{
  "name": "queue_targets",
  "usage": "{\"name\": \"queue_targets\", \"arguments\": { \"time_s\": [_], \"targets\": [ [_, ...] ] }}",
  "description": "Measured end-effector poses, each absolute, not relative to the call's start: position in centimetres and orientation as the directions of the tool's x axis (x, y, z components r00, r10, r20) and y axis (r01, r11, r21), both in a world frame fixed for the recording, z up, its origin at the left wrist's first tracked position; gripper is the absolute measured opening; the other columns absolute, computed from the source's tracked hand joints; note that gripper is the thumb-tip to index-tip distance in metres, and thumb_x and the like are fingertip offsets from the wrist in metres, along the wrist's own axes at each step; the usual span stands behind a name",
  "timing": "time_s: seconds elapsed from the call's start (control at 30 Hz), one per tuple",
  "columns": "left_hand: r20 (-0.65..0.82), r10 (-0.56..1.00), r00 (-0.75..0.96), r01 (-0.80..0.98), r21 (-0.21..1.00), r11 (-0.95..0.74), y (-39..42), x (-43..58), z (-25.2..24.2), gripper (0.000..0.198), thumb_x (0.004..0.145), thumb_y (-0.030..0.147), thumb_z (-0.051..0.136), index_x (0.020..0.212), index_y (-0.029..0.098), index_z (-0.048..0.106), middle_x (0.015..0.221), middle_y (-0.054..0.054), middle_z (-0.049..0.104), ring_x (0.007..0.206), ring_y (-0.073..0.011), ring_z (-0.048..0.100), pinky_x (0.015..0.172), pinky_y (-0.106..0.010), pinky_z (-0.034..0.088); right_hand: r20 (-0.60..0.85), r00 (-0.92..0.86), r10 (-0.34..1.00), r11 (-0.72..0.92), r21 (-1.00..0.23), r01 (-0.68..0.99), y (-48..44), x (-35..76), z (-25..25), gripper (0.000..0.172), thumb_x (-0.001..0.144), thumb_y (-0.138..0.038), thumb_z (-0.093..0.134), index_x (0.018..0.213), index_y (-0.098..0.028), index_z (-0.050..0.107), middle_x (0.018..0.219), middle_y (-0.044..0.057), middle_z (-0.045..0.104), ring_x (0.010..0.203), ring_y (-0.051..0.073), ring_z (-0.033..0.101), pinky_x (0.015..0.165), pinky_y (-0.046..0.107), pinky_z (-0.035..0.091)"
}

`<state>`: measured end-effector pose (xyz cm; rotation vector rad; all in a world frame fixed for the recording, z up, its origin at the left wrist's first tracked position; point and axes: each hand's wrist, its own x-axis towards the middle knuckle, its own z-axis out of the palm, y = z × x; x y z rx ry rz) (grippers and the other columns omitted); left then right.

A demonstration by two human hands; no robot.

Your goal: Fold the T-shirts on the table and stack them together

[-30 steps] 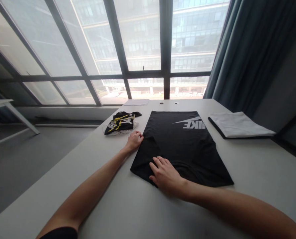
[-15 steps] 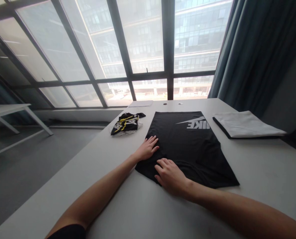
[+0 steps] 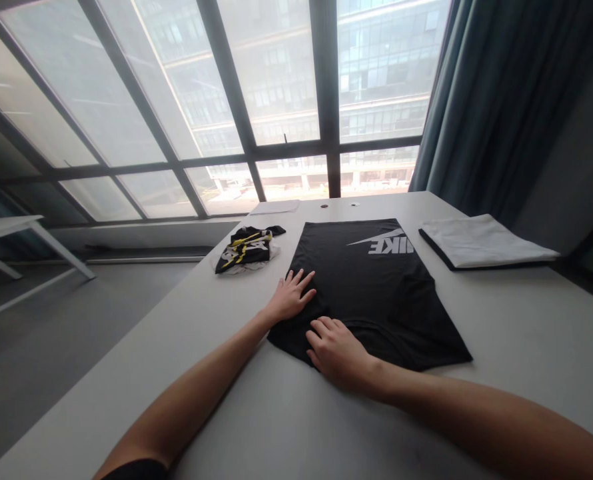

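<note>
A black T-shirt (image 3: pixel 376 287) with a white logo lies folded lengthwise on the white table (image 3: pixel 516 333). My left hand (image 3: pixel 289 299) rests flat on its left edge, fingers spread and open. My right hand (image 3: pixel 337 351) presses on the near left corner of the shirt with its fingers slightly curled, holding nothing that I can see.
A crumpled black and yellow garment (image 3: pixel 246 245) lies at the table's left edge. A folded white cloth over a dark one (image 3: pixel 481 241) sits at the right. A sheet of paper (image 3: pixel 275 207) lies at the far edge by the window. Curtains hang at right.
My left hand went from a closed grip at the shirt's left edge to lying flat with fingers spread on the fabric. My right hand stayed on the near corner.
</note>
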<state>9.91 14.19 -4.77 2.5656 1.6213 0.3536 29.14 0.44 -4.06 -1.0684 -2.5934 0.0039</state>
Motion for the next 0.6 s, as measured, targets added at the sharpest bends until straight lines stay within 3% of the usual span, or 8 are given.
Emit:
{"name": "queue_targets", "arguments": {
  "time_s": [0.1, 0.23, 0.37, 0.47, 0.6],
  "targets": [
    [0.215, 0.878, 0.428, 0.857, 0.213, -0.47, 13.8, 10.2, -3.4, 0.06, 0.103, 0.051, 0.039, 0.158, 0.029, 0.034, 0.164, -0.009, 0.03, 0.151, -0.0394, 0.022, 0.118, -0.064, 0.019, 0.331, -0.638, 0.695, 0.711, -0.187, 0.678, 0.4, 29.2, -3.3, 0.023, 0.096, -0.032, 0.059, 0.112, -0.017, 0.067, 0.122, 0.014, 0.066, 0.116, 0.028, 0.057, 0.098, 0.041, 0.046],
    [0.246, 0.86, 0.447, 0.837, 0.223, -0.499, 13.1, 10.8, -2.6, 0.054, 0.103, 0.038, 0.038, 0.153, 0.018, 0.043, 0.162, -0.011, 0.035, 0.151, -0.0303, 0.026, 0.121, -0.049, 0.024, 0.45, -0.531, 0.718, 0.685, -0.319, 0.655, 2.2, 30.6, -0.5, 0.023, 0.101, -0.025, 0.05, 0.114, -0.019, 0.067, 0.123, 0.01, 0.066, 0.116, 0.024, 0.057, 0.1, 0.037, 0.046],
    [0.139, 0.87, 0.474, 0.851, 0.181, -0.492, 12.6, 10.8, -3.7, 0.063, 0.102, 0.049, 0.039, 0.155, 0.014, 0.039, 0.164, -0.013, 0.029, 0.153, -0.0316, 0.019, 0.122, -0.049, 0.022, 0.531, -0.306, 0.79, 0.561, -0.426, 0.71, 5.9, 35.2, 1.5, 0.032, 0.099, -0.018, 0.043, 0.123, -0.017, 0.065, 0.122, 0.011, 0.067, 0.114, 0.024, 0.059, 0.102, 0.038, 0.046],
    [0.068, 0.855, 0.515, 0.845, 0.129, -0.519, 12.3, 10.5, -4.6, 0.072, 0.101, 0.061, 0.038, 0.157, 0.017, 0.035, 0.166, -0.013, 0.023, 0.154, -0.0335, 0.015, 0.123, -0.052, 0.018, 0.504, -0.207, 0.838, 0.44, -0.403, 0.802, 8.0, 40.0, 0.1, 0.038, 0.097, -0.017, 0.043, 0.128, -0.013, 0.063, 0.125, 0.014, 0.066, 0.117, 0.028, 0.059, 0.104, 0.042, 0.046],
    [0.058, 0.845, 0.531, 0.839, 0.106, -0.534, 12.1, 10.2, -4.5, 0.073, 0.101, 0.063, 0.035, 0.158, 0.018, 0.033, 0.166, -0.012, 0.02, 0.154, -0.0321, 0.015, 0.123, -0.051, 0.017, 0.458, -0.124, 0.88, 0.273, -0.274, 0.922, 8.8, 45.4, -3.9, 0.045, 0.097, -0.023, 0.042, 0.135, -0.005, 0.058, 0.134, 0.02, 0.06, 0.125, 0.032, 0.054, 0.108, 0.044, 0.043]
  ]
}}
